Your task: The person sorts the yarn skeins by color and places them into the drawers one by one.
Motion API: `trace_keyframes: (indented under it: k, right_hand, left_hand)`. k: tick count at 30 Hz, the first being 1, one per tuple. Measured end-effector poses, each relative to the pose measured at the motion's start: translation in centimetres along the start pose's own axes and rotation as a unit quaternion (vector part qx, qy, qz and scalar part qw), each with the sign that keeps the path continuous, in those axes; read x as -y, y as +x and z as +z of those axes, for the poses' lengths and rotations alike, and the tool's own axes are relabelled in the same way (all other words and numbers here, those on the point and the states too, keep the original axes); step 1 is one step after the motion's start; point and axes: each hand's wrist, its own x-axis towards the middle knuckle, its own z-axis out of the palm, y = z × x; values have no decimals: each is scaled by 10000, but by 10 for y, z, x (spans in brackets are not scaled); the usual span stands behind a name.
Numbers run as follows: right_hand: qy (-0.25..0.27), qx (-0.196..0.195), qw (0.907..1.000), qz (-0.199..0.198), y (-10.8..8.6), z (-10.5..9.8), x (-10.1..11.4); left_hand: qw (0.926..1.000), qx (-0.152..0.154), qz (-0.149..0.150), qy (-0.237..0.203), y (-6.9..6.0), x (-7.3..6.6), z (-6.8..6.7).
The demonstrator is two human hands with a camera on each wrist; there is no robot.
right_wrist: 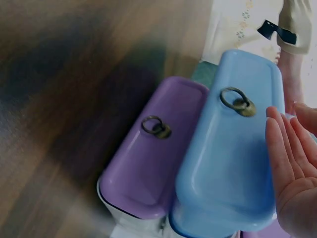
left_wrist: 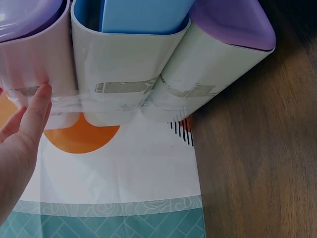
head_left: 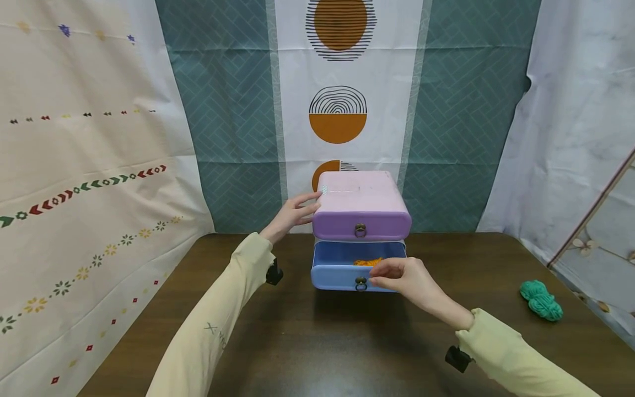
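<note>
A stacked drawer box has a pink top casing (head_left: 354, 190) and a purple top drawer (head_left: 337, 226). Its blue middle drawer (head_left: 332, 277) is pulled out, with orange yarn (head_left: 364, 263) inside. A purple bottom drawer (right_wrist: 148, 173) shows in the right wrist view. My left hand (head_left: 292, 215) rests against the left side of the box near the top, fingers extended; in the left wrist view a fingertip lies by the casing's tape. At the blue drawer's upper front edge is my right hand (head_left: 409, 278), fingers fairly straight and thumb apart, beside the ring pull (head_left: 361, 283).
A skein of teal yarn (head_left: 541, 300) lies on the right side of the brown wooden table (head_left: 278, 353). Behind the box hangs a patterned cloth (head_left: 238, 110). More cloth borders the table at left and right.
</note>
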Motion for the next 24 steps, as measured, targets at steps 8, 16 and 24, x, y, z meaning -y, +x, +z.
trace_keyframes:
  k: [8,16,24]
  right_hand:
    - [-349,-229,9991,-26,-4,15,-9]
    - [-1030,-664,9924,-106,-11,28,-14]
    - [-1128,-891,9896,-20,-12,35,-21]
  left_hand:
    - [10000,-12,33,38,0,0,0]
    - [9999,23,80,57,0,0,0]
    - [9999,9,92,64,1,1,-1]
